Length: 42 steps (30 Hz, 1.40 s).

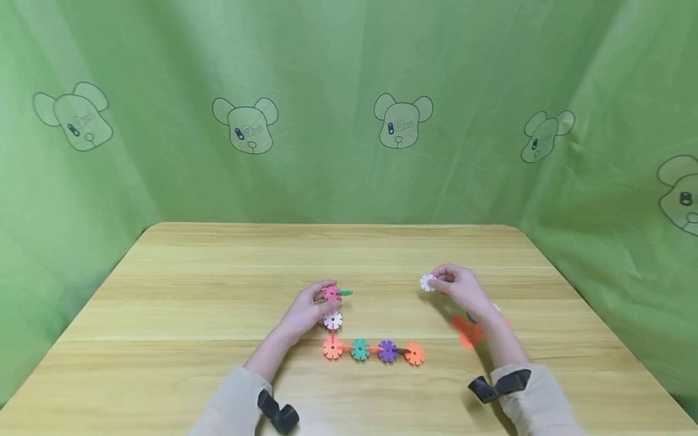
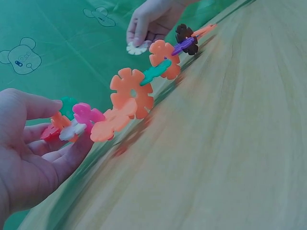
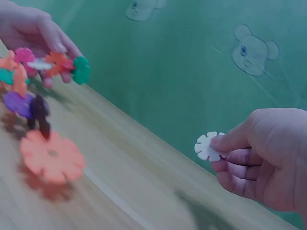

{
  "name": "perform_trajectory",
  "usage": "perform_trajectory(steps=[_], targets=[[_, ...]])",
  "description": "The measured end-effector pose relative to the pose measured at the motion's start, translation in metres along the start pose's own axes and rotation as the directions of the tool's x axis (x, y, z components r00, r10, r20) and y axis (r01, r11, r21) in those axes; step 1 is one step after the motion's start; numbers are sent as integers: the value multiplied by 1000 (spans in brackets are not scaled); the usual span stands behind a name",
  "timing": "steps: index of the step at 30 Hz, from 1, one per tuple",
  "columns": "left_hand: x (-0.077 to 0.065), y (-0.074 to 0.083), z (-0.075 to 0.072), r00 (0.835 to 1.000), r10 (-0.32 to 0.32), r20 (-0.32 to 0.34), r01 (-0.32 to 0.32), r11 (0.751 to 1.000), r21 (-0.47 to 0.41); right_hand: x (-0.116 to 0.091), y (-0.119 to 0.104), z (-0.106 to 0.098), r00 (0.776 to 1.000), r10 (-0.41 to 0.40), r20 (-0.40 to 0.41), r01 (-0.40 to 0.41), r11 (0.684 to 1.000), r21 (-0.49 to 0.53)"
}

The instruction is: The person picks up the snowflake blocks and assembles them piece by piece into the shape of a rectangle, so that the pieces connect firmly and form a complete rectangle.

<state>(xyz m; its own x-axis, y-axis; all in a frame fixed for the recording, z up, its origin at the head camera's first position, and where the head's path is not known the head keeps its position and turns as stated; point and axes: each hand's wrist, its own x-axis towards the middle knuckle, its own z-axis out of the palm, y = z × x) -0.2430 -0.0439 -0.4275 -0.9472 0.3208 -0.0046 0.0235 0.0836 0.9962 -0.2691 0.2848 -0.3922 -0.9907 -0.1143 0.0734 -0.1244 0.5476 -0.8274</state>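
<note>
1 chain of 12 notched discs point(image 1: 346, 347), L-shaped as seen from the head, laid out at the middle of the wood-grain bench point(image 1: 229, 260), upper end in the left hand point(image 1: 305, 312), gripped between thumb and fingers. Links in order from that end: 1 green disc point(image 1: 346, 293), on edge, jutting rightward; 1 red disc point(image 1: 330, 290), flat, under the fingertips; 1 small orange disc point(image 3: 56, 61), on edge; 1 white disc point(image 1: 332, 324), flat, just below the hand; 1 pink disc point(image 1: 333, 335), on edge; 1 orange corner disc point(image 1: 328, 348), flat; then, rightward, orange on edge, green flat, orange on edge, 1 purple disc point(image 1: 388, 346), flat, 1 dark brown disc point(image 1: 401, 351), on edge, and 1 orange end disc point(image 1: 414, 357), flat. Separately: 1 loose white disc point(image 1: 426, 283), pinched at the rim by thumb and fingers of the right hand point(image 1: 463, 289), raised off the bench, well apart from the chain, to the right of the upper end. Beneath and beside the right forearm: loose orange pieces point(image 1: 469, 332), partly hidden, count impossible to tell. Also: 2 pale sleeves point(image 1: 231, 399), each with 1 black wrist camera point(image 1: 285, 418). Behind: 1 green curtain point(image 1: 327, 181), printed with outlined bear heads point(image 1: 251, 130).
</note>
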Motion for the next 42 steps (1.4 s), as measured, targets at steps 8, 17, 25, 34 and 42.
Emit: perform_trajectory(steps=[8, 17, 25, 34, 42], targets=[[1, -1, 0, 1000, -11, -4, 11, 1000, -16, 7, -18, 26, 993, -26, 111, 21, 999, 48], [0, 1, 0, 1000, -8, -21, 8, 1000, -22, 11, -37, 58, 975, -18, 221, -18, 987, 158], [1, 1, 0, 999, -11, -32, 10, 1000, -16, 10, -45, 85, 963, -36, 267, -13, 983, 181], [-3, 8, 1, 999, -3, -49, 4, 1000, 24, 10, -49, 105, 974, -27, 225, -24, 975, 220], [-2, 8, 1, 999, -7, -37, 8, 1000, 21, 9, -51, 112, 972, -26, 232, -29, 973, 230]])
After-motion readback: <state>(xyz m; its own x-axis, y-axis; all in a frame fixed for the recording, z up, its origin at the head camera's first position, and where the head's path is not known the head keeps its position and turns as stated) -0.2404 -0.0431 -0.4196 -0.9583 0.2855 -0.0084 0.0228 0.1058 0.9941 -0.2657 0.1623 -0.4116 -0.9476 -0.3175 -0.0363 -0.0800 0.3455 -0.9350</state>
